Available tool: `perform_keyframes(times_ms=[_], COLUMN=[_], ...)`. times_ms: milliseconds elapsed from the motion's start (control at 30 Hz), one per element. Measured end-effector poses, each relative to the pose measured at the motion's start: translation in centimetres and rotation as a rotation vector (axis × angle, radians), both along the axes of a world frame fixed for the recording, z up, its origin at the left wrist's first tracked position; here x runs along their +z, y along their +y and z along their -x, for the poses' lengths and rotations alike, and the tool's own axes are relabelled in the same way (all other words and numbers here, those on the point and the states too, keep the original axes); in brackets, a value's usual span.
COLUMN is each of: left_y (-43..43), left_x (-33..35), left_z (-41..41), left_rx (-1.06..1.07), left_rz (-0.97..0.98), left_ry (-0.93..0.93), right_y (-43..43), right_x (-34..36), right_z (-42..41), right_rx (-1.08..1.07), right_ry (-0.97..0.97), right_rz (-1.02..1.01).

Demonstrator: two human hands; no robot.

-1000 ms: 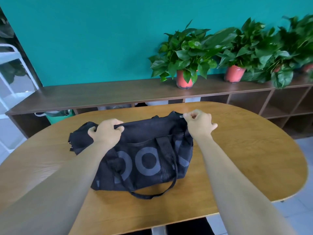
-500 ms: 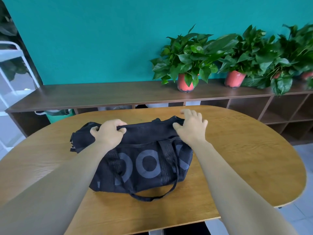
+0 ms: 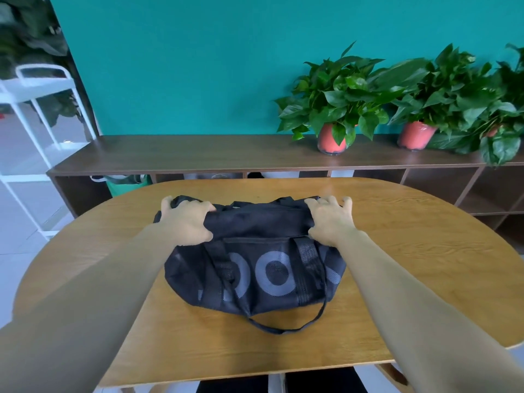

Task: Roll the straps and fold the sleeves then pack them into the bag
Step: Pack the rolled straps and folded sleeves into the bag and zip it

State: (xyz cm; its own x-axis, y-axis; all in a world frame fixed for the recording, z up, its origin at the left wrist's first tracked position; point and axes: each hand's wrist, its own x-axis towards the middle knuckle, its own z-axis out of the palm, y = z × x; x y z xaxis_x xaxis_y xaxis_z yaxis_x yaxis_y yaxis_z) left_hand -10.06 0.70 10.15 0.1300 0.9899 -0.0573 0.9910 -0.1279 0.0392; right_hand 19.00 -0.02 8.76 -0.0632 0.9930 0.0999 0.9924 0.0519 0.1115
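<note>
A black duffel bag (image 3: 263, 268) with large grey letters lies in the middle of the oval wooden table (image 3: 425, 265). Its top looks closed. One carry handle (image 3: 286, 329) loops out over the table toward me. My left hand (image 3: 185, 219) grips the bag's top left end, fingers curled over the fabric. My right hand (image 3: 329, 219) lies on the top right end, fingers wrapped over the far edge. No straps or sleeves show outside the bag.
Behind the table runs a low dark wooden shelf unit (image 3: 198, 154) against a teal wall, with potted plants (image 3: 334, 109) on its right half. A white metal rack (image 3: 37, 114) stands at the far left. A green bag (image 3: 127, 184) sits under the shelf.
My right hand left the zipper end and settled flat over the bag's right top, then curled round it. My left hand shifted toward the left end. The bag moved slightly.
</note>
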Motion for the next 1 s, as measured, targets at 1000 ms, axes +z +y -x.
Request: perform_keyframes(times_ms=[1000], left_y=[4.7], left_x=[2.2], left_z=[1.3], left_rx=[0.041], left_rz=[-0.293], left_ry=[-0.006], right_y=[5.5], right_x=[2.8], right_z=[-1.1], right_rx=[-0.035], right_ry=[0.083], right_rz=[-0.225])
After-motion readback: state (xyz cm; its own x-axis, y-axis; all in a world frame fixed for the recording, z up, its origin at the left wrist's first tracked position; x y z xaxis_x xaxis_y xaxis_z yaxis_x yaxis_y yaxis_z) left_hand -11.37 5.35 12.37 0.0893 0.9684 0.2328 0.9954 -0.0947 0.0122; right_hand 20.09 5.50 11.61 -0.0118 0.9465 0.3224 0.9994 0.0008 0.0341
